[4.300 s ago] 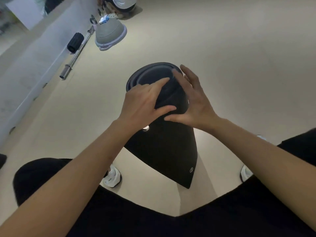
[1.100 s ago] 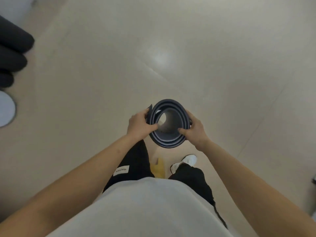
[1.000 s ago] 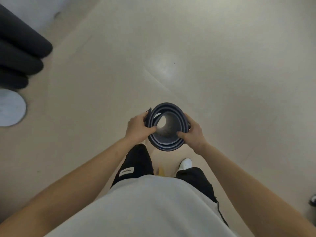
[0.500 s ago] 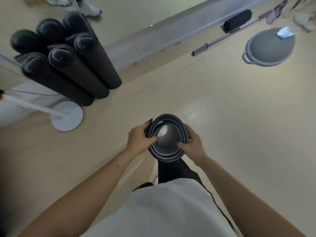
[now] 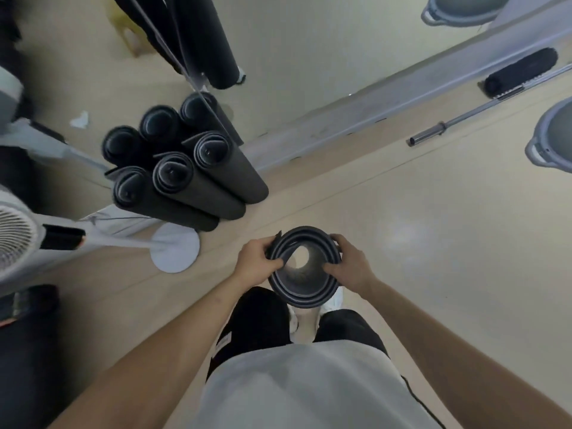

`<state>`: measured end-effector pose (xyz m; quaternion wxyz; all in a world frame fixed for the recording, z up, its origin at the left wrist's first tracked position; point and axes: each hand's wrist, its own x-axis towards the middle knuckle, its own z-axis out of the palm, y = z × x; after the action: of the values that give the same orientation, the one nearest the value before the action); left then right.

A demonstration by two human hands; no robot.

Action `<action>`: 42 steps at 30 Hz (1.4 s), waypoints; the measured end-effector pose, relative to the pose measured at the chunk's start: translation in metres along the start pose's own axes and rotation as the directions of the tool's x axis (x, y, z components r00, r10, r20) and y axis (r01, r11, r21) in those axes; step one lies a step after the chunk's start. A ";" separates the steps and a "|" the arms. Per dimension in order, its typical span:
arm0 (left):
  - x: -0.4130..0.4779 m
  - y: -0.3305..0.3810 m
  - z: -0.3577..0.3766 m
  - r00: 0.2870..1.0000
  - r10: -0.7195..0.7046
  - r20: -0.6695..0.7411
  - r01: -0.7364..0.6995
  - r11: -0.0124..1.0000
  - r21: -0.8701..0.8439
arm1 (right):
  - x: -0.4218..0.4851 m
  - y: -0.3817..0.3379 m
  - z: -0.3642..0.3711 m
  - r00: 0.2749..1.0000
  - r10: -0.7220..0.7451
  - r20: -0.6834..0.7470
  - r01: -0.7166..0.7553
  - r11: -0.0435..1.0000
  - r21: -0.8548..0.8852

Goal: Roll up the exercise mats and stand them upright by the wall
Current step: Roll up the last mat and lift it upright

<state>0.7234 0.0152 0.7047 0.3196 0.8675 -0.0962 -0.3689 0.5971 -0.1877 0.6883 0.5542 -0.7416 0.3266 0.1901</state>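
I hold a rolled dark exercise mat [image 5: 306, 294] upright in front of me, and I look down into its hollow top end. My left hand [image 5: 254, 264] grips the roll's left rim, with the thumb over the loose outer flap. My right hand [image 5: 348, 264] grips the right rim. Three rolled dark mats [image 5: 198, 178] stand upright against the mirrored wall [image 5: 340, 119] to the upper left, and their reflections show behind them.
A white standing fan [image 5: 12, 243] leans in from the left, and its round base [image 5: 176, 249] sits on the floor left of my hands. A metal barbell [image 5: 464, 119], a black foam roller [image 5: 520, 72] and a grey balance dome [image 5: 554, 134] lie at the right by the wall.
My view has turned toward the wall, so the standing mats and the fan base are now closer. Both hands keep the same grip on the rolled mat.
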 end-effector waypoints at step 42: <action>0.453 -0.061 -0.182 0.939 0.296 0.176 -0.344 0.798 0.495 | 0.476 -0.165 0.082 0.924 0.305 -0.232 -0.218 0.916 0.336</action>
<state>1.1679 -0.0321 0.4996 0.1269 0.8749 -0.3515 -0.3081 1.0587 -0.2117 0.4707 0.5791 -0.6158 0.5240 0.1038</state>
